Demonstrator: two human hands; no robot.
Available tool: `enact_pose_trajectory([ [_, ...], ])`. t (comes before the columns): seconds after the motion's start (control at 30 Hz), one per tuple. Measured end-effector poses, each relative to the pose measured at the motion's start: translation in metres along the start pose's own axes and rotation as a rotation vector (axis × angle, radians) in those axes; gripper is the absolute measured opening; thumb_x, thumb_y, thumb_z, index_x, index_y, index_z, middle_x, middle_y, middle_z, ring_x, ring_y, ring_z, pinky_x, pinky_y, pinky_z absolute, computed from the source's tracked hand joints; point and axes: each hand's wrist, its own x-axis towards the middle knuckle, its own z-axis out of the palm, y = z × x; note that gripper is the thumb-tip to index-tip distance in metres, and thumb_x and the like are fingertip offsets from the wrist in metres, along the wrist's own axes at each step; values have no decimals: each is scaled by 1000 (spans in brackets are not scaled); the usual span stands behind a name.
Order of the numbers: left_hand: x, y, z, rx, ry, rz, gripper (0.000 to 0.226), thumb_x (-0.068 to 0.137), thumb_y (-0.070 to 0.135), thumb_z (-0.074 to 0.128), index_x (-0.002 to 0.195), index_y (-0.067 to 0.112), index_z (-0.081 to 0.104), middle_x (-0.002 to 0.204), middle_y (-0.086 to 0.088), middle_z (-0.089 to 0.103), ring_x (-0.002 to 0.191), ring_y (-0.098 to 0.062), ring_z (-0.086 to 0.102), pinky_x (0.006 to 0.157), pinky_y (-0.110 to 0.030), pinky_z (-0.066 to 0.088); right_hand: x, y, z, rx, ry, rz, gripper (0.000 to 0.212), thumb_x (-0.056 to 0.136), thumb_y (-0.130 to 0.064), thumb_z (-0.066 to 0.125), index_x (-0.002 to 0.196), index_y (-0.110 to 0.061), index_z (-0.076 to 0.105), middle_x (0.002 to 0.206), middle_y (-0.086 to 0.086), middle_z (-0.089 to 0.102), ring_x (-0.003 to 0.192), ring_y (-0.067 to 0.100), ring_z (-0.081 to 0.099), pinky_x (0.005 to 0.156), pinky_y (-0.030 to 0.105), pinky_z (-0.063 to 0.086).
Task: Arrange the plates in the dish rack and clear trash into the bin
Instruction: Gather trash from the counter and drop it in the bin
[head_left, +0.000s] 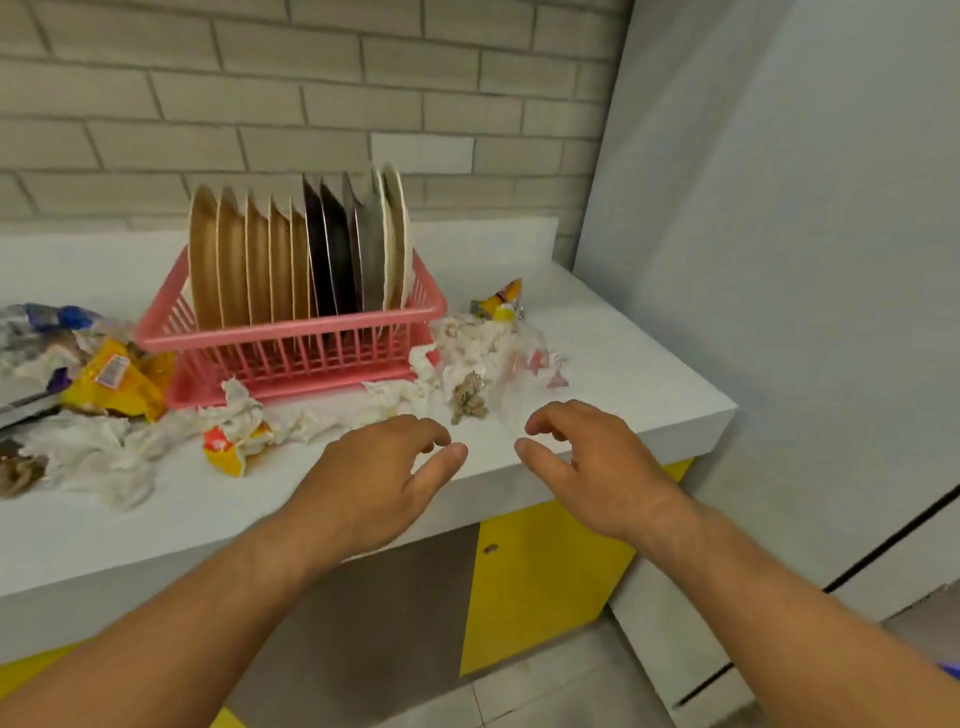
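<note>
Two bare hands are out over the counter: left hand (387, 467), right hand (587, 457), both empty with fingers spread. Beyond the left hand there's one pink dish rack (291, 343), and standing in it about ten plates (298, 260): five tan, two black, one grey, two cream. There are three yellow wrappers: one (498, 304) beyond the right hand, two (231, 449) (122, 379) left of the left hand.
</note>
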Motion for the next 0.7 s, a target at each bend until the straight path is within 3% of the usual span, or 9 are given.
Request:
enact_pose_trajectory([
  [0.37, 112, -6, -9, 19, 29, 32, 53, 88, 67, 21, 102, 36, 61, 98, 20, 59, 88, -2, 54, 77, -30, 48, 79, 40, -41, 10, 122, 41, 14, 91, -44, 51, 100, -35, 56, 97, -15, 58, 90, 4, 54, 78, 25, 47],
  [0.53, 155, -2, 10, 39, 73, -33, 50, 87, 68, 21, 87, 35, 59, 85, 19, 57, 80, -3, 53, 69, -28, 44, 125, 84, -48, 34, 39, 17, 18, 90, -45, 53, 105, -35, 56, 100, -17, 56, 92, 2, 54, 78, 21, 44],
  [0.7, 180, 4, 25, 31, 73, -112, 55, 86, 70, 21, 97, 34, 62, 88, 20, 55, 83, -2, 54, 71, -26, 44, 158, 110, -48, 68, -39, -11, 21, 91, -45, 52, 107, -33, 56, 104, -15, 55, 95, 4, 53, 80, 21, 44],
])
